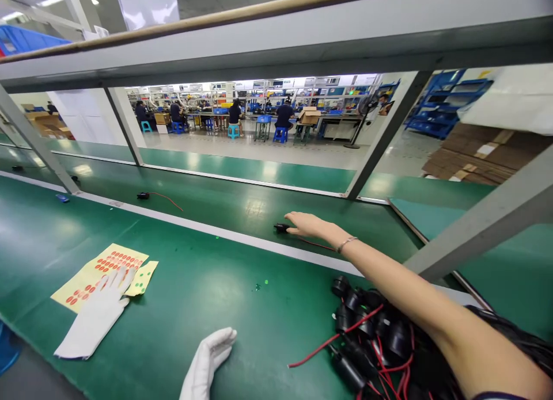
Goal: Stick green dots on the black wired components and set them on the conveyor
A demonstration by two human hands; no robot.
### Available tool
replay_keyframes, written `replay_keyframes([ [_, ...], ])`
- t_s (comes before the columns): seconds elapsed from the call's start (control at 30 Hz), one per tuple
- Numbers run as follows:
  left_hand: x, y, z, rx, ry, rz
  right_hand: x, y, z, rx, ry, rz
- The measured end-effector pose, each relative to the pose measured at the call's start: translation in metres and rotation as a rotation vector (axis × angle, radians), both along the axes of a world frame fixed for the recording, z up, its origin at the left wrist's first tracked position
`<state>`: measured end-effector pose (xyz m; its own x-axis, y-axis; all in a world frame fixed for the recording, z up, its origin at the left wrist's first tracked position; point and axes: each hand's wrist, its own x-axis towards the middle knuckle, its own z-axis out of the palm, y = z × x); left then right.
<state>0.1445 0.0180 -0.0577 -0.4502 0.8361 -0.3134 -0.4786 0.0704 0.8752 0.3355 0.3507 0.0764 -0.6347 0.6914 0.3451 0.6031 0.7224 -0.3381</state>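
Note:
My right hand (309, 224), bare with a bracelet at the wrist, reaches over the recessed strip behind the white edge. Its fingers are stretched out beside a small black cylindrical part (281, 228) with a red wire; I see no grip on it. My left hand (209, 357), in a white glove, hovers at the bottom middle, fingers loosely curved and nothing visible in them. Under my right forearm lies a pile of black cylindrical parts (358, 325) with red and black wires. An unworn white glove (95, 319) rests on a yellow sheet of red oval stickers (73, 288).
A smaller yellow sheet with green dots (144, 278) lies by the glove. Another wired black part (143, 195) sits farther left on the strip. Slanting grey posts (382, 138) hold a shelf overhead. Cardboard (470, 152) is stacked at right; seated people (284, 115) work beyond.

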Motion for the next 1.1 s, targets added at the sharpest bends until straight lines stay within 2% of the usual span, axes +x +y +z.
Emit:
replay_keyframes([
  [0.1, -0.001, 0.006, -0.004, -0.001, -0.01, -0.042, 0.037, -0.035, 0.004, -0.014, -0.24, 0.11],
  [0.2, 0.004, 0.007, -0.005, 0.008, -0.002, -0.103, 0.072, -0.1, -0.002, -0.049, -0.43, 0.245],
  [0.27, 0.01, 0.006, -0.004, 0.021, 0.014, -0.154, 0.088, -0.146, -0.018, -0.057, -0.506, 0.308],
  [0.33, 0.016, 0.004, -0.001, 0.04, 0.03, -0.211, 0.097, -0.181, -0.043, -0.032, -0.532, 0.306],
  [0.4, 0.021, 0.002, 0.003, 0.053, 0.032, -0.264, 0.103, -0.2, -0.071, -0.001, -0.521, 0.26],
  [0.47, 0.024, 0.0, 0.008, 0.058, 0.026, -0.292, 0.106, -0.205, -0.093, 0.007, -0.479, 0.21],
  [0.53, 0.027, -0.003, 0.011, 0.067, 0.031, -0.303, 0.107, -0.2, -0.103, -0.015, -0.414, 0.185],
  [0.57, 0.028, -0.004, 0.012, 0.077, 0.041, -0.305, 0.105, -0.197, -0.101, -0.034, -0.376, 0.184],
  [0.63, 0.031, -0.005, 0.014, 0.101, 0.08, -0.312, 0.097, -0.193, -0.085, -0.086, -0.298, 0.204],
  [0.73, 0.038, -0.004, 0.024, 0.128, 0.139, -0.302, 0.072, -0.197, -0.044, -0.197, -0.177, 0.259],
  [0.83, 0.041, -0.004, 0.049, 0.211, 0.177, -0.349, 0.039, -0.211, -0.01, -0.524, 0.106, 0.344],
  [0.9, 0.039, -0.005, 0.07, 0.288, 0.189, -0.449, 0.02, -0.219, -0.001, -0.724, 0.298, 0.432],
  [0.93, 0.036, -0.007, 0.08, 0.311, 0.193, -0.496, 0.012, -0.222, 0.0, -0.761, 0.351, 0.478],
  [1.0, 0.03, -0.01, 0.091, 0.293, 0.211, -0.532, 0.001, -0.225, -0.004, -0.712, 0.388, 0.538],
  [1.1, 0.024, -0.013, 0.089, 0.191, 0.176, -0.441, -0.005, -0.226, -0.013, -0.449, 0.375, 0.582],
])
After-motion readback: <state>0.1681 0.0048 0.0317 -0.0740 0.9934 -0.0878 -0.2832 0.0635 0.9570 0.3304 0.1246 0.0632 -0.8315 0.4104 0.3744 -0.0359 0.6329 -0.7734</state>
